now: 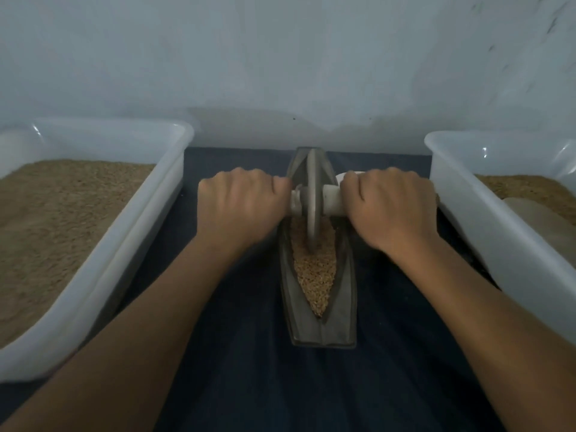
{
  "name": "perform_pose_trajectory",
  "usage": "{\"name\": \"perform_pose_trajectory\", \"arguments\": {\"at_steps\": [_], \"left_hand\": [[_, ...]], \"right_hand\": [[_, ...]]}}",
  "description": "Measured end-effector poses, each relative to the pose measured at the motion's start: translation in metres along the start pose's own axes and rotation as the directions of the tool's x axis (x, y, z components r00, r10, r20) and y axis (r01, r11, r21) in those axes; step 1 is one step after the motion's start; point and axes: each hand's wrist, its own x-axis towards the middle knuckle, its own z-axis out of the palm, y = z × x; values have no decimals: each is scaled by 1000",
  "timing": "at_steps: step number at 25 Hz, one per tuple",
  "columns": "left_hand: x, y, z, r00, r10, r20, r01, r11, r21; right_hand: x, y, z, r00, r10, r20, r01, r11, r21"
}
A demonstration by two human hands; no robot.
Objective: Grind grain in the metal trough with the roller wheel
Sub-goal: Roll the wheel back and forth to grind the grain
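One roller wheel (312,194), stiff and, we judge, heavy, stands upright in the metal trough (318,294) at frame centre, bedded in loose grain (314,275). We hold its axle handle (333,201) either side: left hand (241,207) and right hand (392,207) each clamped round it, the sound place to grip.

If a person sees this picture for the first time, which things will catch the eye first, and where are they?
In the centre, both hands grip the axle of the roller wheel, left hand and right hand on either side. The wheel stands in the metal trough, with grain heaped at its near end. A white tub of grain stands on the left, another white tub on the right.
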Motion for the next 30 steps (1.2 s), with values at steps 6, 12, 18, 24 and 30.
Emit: {"name": "perform_pose_trajectory", "arguments": {"at_steps": [6,12,18,24,30], "left_hand": [[-46,6,-18,974,-142,-175,87,954,-288],[-12,5,-10,1000,-3,-29,0,995,-101],[50,-6,7,958,-220,186,247,959,-141],[-18,4,-3,996,-5,-93,7,1000,16],[-44,10,-19,972,-127,-200,67,957,-284]], "right_hand": [[-46,-9,-31,991,-124,-54,124,992,3],[-18,-3,-9,1000,-16,-20,16,1000,-3],[33,9,22,990,49,132,-54,998,34],[-14,-5,-9,999,-24,-21,24,1000,19],[-46,-10,-32,994,-103,-40,102,995,-15]]}}
